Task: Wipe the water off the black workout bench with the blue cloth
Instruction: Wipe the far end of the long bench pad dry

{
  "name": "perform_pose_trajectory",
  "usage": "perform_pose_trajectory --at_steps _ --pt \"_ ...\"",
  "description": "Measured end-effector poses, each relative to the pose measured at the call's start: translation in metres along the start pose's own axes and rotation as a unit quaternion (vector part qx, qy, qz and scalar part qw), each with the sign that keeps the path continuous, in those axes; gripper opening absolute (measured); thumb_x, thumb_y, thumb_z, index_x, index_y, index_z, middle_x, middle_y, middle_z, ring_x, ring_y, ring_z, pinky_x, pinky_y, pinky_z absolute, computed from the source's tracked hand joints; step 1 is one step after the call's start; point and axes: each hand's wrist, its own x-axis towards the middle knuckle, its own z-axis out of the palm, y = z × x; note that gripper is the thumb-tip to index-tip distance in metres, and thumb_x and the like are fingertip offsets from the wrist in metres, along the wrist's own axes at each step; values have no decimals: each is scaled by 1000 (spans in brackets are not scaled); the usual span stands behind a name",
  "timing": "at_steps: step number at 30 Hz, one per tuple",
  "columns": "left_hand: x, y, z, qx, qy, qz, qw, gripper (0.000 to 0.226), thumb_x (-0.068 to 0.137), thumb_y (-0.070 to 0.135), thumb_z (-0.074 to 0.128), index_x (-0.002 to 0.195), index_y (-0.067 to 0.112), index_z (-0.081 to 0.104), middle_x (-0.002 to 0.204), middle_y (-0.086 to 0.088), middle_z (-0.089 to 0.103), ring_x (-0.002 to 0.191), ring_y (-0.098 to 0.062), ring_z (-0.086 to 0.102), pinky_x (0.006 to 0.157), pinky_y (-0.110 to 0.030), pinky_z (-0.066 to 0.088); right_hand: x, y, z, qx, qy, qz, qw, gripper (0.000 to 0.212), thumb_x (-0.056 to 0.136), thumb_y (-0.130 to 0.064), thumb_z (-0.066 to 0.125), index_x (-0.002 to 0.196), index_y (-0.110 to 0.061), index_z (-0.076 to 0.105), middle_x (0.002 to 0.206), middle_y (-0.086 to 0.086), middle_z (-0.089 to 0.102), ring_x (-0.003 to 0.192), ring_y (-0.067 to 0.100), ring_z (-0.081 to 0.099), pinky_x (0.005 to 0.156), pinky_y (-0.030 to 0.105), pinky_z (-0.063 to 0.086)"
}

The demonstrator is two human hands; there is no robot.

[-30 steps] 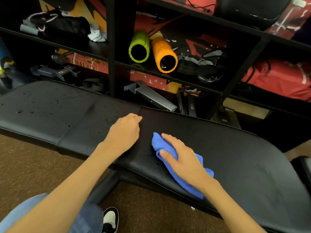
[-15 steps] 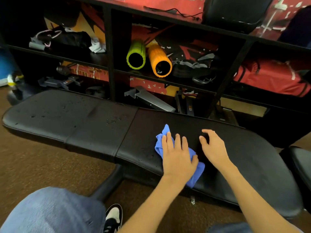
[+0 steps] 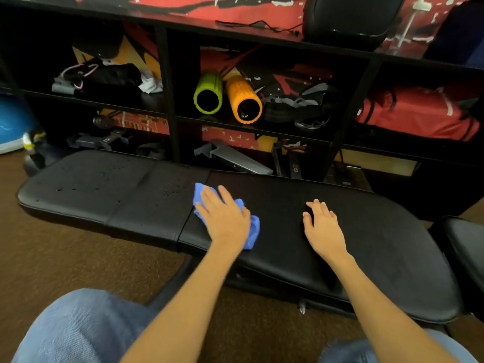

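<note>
The left hand [image 3: 225, 218] lies flat, fingers spread, pressing the blue cloth [image 3: 252, 227] onto the black bench [image 3: 379, 247]; most of the cloth is hidden under the palm, only its bunched edges showing on both sides, one corner reaching the seam in the padding. The right hand [image 3: 323, 227] rests open and empty on the bench, well apart from the cloth. Water droplets [image 3: 170, 191] speckle the padding beyond the left hand, small and hard to make out on the blurred far section
</note>
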Motion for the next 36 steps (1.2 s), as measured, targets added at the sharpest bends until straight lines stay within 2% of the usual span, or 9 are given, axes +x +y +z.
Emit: perform_pose_trajectory --at_steps 5,8,11,13,15,19,26,30,36 --pt "-51 45 25 -15 -1 196 980 59 77 48 44 110 6 69 120 -15 62 116 -28 57 100 -47 42 1 0 -2 4 8 -6 1000 43 100 -26 38 140 -11 40 152 10 31 144 23 20 118 38 15" --pt "-63 28 27 -18 -11 289 957 59 82 49 36 110 10 70 123 -13 63 117 -25 58 98 -49 44 1 2 -2 7 6 -9 1000 43 100 -27 38 140 -12 40 152 9 31 144 23 19 118 38 15" --pt "-51 -6 26 -35 24 355 934 67 86 58 34 135 16 52 143 -11 45 133 -26 43 107 -53 35 1 2 -2 13 7 -9 1000 43 100 -27 39 140 -12 40 152 9 31 144 24 19 118 38 15" --pt "-36 -25 15 20 55 309 949 84 82 71 33 148 20 28 154 -11 25 141 -28 27 109 -54 23 1 0 -1 13 9 -12 1000 43 100 -27 38 140 -12 40 152 9 32 144 24 20 118 38 15" --pt "-17 -36 4 36 62 179 981 105 78 78 39 152 13 4 157 -18 7 144 -34 10 113 -54 12 0 -3 -1 11 12 -11 1000 43 100 -27 38 140 -12 40 152 9 32 144 24 20 118 39 16" --pt "13 -11 -5 -7 24 9 1000 101 84 67 45 147 -4 12 152 -32 13 143 -43 7 116 -52 8 0 -5 -1 21 13 0 1000 42 100 -28 38 140 -14 41 152 7 31 144 23 19 118 39 17" --pt "-29 65 34 -61 17 205 977 50 91 42 49 122 3 56 132 -22 50 123 -37 47 103 -47 38 -2 -4 -2 25 26 7 999 41 98 -26 42 136 -14 44 148 7 37 138 26 29 110 39 29" --pt "-57 36 29 -70 26 333 940 50 85 39 38 115 9 65 122 -13 62 110 -26 61 94 -41 49 -1 -2 -3 36 21 10 999 42 98 -28 42 138 -15 43 151 6 34 142 26 23 113 40 28" --pt "-5 -11 12 29 32 282 959 53 93 41 39 134 9 51 144 -17 43 132 -31 42 105 -50 33 -1 -5 -3 24 25 5 999 41 99 -29 41 138 -15 43 150 5 35 140 26 27 113 38 25"
